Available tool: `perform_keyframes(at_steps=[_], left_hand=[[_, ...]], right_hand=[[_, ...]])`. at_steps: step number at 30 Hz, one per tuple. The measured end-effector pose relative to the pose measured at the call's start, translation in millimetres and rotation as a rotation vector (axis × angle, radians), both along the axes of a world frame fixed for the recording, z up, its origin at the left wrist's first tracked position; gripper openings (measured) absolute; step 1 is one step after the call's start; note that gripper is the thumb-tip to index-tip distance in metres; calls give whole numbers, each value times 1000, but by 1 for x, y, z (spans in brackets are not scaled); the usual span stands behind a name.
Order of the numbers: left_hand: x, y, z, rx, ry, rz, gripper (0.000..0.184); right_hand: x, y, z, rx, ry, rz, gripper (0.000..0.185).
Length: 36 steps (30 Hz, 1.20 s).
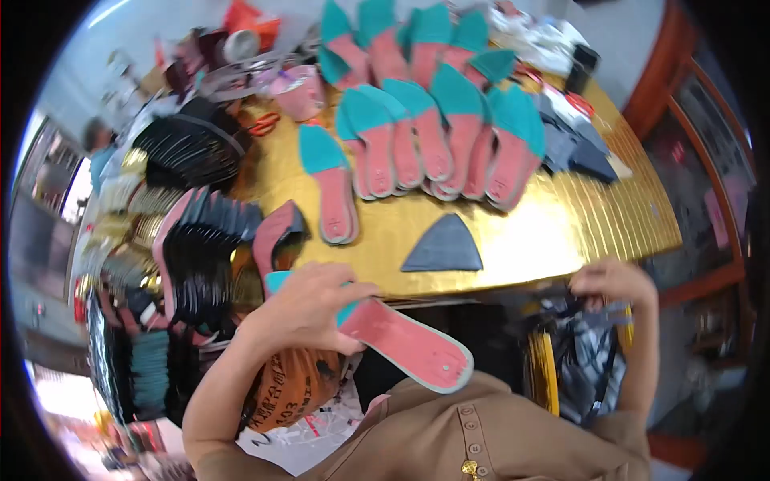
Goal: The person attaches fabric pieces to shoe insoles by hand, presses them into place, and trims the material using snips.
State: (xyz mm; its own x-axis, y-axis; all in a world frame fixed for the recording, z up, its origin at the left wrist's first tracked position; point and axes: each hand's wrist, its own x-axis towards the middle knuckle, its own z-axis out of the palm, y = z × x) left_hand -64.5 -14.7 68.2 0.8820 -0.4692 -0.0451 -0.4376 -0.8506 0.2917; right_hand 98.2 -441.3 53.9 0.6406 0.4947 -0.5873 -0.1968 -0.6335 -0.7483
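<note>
While the left hand (317,301) is clamped, fingers and thumb, on the teal-toed end of a pink sole (413,345), that sole is held up at the front edge of the gold table (561,228). Right hand (616,284) at the table's right front edge, blurred, fingers curled, can't tell if clamped on anything. Dark triangular piece (445,247) flat near the table's front edge, other teal-toed soles (464,128) overlapping toward the table's back, red-handled scissors (263,124) on its left part, stacked dark pieces (207,232) along its left side
</note>
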Motion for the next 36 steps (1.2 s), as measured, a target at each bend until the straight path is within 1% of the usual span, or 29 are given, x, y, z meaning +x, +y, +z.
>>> perform_keyframes(at_steps=[1,2,3,4,5,6,7,9,10,12,14,15,16,17,18,19,21,22,23,24,25,26,27,28,32,33,36], left_hand=[[1,0,4,-33,-10,38,61],[5,-3,8,-72,-15,63,61],[6,-10,18,-64,39,85,62],[6,-14,23,-52,95,100,63],[3,-3,12,-64,53,114,62],[0,11,7,-56,14,188,60],[-4,23,5,-46,-27,274,59],[-25,41,6,-50,81,439,60],[-34,45,4,-102,220,497,61],[-43,42,-12,-39,447,462,60],[-44,28,-39,-177,667,416,61],[-36,1,-41,-211,819,419,61],[-31,-17,-57,-367,894,327,58],[-29,-32,-77,-529,964,239,56],[-28,-47,-88,-632,1202,342,50],[-25,-68,-102,-870,1279,299,48],[-6,-113,-107,-1169,1354,324,46],[4,-130,-99,-1318,1354,410,45],[19,-143,-86,-1334,1362,503,43],[32,-150,-75,-1350,1373,584,41],[39,-149,-67,-1371,1357,601,41],[45,-145,-61,-1313,1295,474,44],[46,-140,-54,-1248,1228,355,48],[44,-135,-47,-1261,1208,376,48],[28,-107,-26,-766,772,168,59],[24,-102,-25,-773,772,188,59],[17,-90,-27,-599,542,-6,58]], right_hand=[[12,-8,16,-76,-12,-24,27],[29,-28,13,-83,-111,104,31],[31,-27,29,-156,-214,208,39],[25,-21,46,-155,-117,123,45],[36,-39,35,-158,-263,216,45],[42,-61,23,-169,-405,318,45],[36,-70,25,-303,-365,244,44],[15,-90,19,-320,-171,100,42],[11,-107,8,-328,-152,71,42],[16,-156,-22,-313,-568,-280,39],[20,-211,-43,-600,-797,-441,36],[19,-221,-53,-961,-1035,-464,34],[15,-233,-61,-1108,-1071,-395,32],[7,-220,-59,-1250,-1107,-315,31],[-1,-202,-60,-1244,-1069,-267,26],[-14,-173,-60,-1068,-1253,-190,25],[-46,-94,-54,-128,-725,-385,27],[-67,-48,-49,305,-312,-404,28],[-82,-9,-31,154,37,-257,34],[-97,13,-46,317,182,-130,32],[-114,38,-61,467,99,-165,31],[-122,58,-68,619,13,-199,31],[-114,70,-54,506,120,-298,29],[-112,73,-56,509,125,-271,29],[-107,86,-78,944,100,-693,19],[-110,93,-75,941,115,-679,19],[-128,117,-43,819,191,-958,19]])
